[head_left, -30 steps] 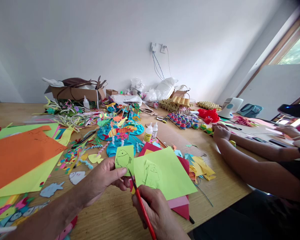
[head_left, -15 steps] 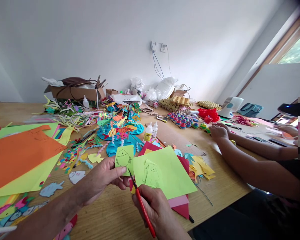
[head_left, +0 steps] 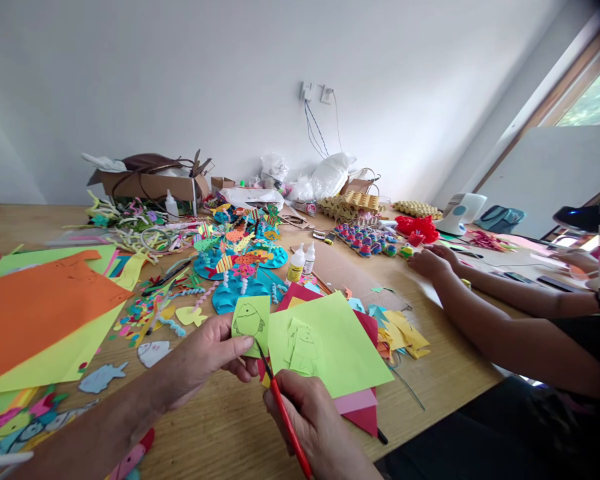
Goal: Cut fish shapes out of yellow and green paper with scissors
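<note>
My left hand (head_left: 225, 348) pinches a small light-green paper (head_left: 251, 319) with a fish drawn on it in dark line. In my right hand (head_left: 313, 407) is a pair of red-handled scissors (head_left: 286, 417), its dark blades at the lower edge of that paper, near the left thumb. Whether the blades are cutting into the paper I cannot tell. Beneath and to the right lies a larger light-green sheet (head_left: 347, 347), with small pieces bearing fish outlines on top and red and pink paper under it. Blue bases with paper fish on twisted stems (head_left: 235, 260) stand just beyond.
Orange paper (head_left: 40, 313) and cut-out fish (head_left: 103, 378) lie at left. Two glue bottles (head_left: 296, 264) stand mid-table, yellow scraps (head_left: 405, 335) to the right. A co-worker's hands (head_left: 433, 261) touch painted egg-carton pieces (head_left: 370, 239). A cardboard box (head_left: 150, 185) stands by the wall.
The fish paper in my left hand has dropped slightly and shifted a little right. My right hand and the scissors stay nearly in place. The co-worker's hands moved slightly left.
</note>
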The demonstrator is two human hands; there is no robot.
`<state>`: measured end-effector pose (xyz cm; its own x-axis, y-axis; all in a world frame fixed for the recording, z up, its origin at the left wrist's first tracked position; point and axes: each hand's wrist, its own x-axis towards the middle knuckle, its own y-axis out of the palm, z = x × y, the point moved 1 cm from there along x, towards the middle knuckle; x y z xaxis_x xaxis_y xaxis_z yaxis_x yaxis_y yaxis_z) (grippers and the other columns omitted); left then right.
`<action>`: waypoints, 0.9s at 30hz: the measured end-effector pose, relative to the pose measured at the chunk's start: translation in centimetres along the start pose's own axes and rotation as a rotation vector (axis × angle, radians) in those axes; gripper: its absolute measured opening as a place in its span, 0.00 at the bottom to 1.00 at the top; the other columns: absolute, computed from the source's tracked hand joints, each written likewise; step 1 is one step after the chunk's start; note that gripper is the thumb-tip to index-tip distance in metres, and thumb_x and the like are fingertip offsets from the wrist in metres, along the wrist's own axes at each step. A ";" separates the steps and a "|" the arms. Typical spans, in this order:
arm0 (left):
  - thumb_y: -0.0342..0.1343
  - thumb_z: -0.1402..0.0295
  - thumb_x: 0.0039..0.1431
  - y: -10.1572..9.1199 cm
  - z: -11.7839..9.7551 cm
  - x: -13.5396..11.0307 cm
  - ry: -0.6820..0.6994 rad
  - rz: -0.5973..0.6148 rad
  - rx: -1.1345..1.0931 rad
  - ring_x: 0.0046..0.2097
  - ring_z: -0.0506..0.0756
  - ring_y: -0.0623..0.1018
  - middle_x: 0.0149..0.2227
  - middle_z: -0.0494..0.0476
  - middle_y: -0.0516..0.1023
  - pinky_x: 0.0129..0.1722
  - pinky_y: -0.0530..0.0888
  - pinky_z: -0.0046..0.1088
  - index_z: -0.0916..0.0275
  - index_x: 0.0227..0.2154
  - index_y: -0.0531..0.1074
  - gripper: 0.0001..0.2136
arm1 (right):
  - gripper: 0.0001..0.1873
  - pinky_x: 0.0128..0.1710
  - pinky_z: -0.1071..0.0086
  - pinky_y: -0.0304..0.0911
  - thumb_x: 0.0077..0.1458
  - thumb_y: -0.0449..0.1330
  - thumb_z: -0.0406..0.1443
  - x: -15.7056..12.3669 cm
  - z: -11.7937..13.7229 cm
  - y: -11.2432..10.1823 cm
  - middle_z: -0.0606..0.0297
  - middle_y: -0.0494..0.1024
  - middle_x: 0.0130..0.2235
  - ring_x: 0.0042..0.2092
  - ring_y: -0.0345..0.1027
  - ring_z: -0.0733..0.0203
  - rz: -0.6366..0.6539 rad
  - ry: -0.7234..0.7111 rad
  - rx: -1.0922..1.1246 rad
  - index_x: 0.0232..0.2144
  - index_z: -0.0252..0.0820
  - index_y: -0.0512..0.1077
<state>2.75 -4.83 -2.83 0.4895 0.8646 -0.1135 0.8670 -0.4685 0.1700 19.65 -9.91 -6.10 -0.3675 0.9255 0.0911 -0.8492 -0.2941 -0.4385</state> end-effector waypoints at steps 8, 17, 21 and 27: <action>0.61 0.62 0.49 -0.2 0.2 0.1 -0.033 -0.002 0.037 0.28 0.50 0.76 0.26 0.51 0.78 0.27 0.73 0.23 0.63 0.30 0.75 0.09 | 0.18 0.21 0.75 0.44 0.59 0.48 0.41 0.1 -0.1 -0.2 0.73 0.55 0.20 0.23 0.46 0.69 -0.012 -0.009 -0.048 0.19 0.42 0.53; 0.61 0.59 0.48 -0.3 0.0 0.1 -0.017 -0.031 0.072 0.27 0.50 0.75 0.24 0.50 0.76 0.25 0.72 0.23 0.63 0.29 0.73 0.12 | 0.19 0.21 0.74 0.45 0.59 0.48 0.42 0.0 -0.1 -0.2 0.73 0.55 0.20 0.24 0.46 0.69 -0.010 0.024 -0.048 0.19 0.41 0.54; 0.61 0.60 0.48 -0.2 -0.1 0.2 -0.017 -0.030 0.075 0.27 0.50 0.75 0.25 0.51 0.76 0.26 0.73 0.24 0.63 0.31 0.73 0.12 | 0.19 0.21 0.74 0.44 0.59 0.49 0.41 0.0 -0.2 -0.1 0.73 0.54 0.20 0.24 0.46 0.69 -0.014 0.032 -0.033 0.19 0.41 0.53; 0.62 0.59 0.47 0.1 -0.2 0.0 -0.023 -0.021 0.069 0.26 0.51 0.75 0.25 0.51 0.76 0.25 0.72 0.25 0.63 0.30 0.73 0.13 | 0.18 0.22 0.74 0.45 0.60 0.49 0.41 0.0 -0.4 -0.1 0.72 0.56 0.20 0.23 0.46 0.69 -0.014 0.012 -0.034 0.19 0.41 0.54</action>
<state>2.82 -4.88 -2.60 0.4721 0.8706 -0.1385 0.8813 -0.4621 0.0993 19.86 -9.83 -6.39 -0.3514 0.9322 0.0871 -0.8406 -0.2733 -0.4677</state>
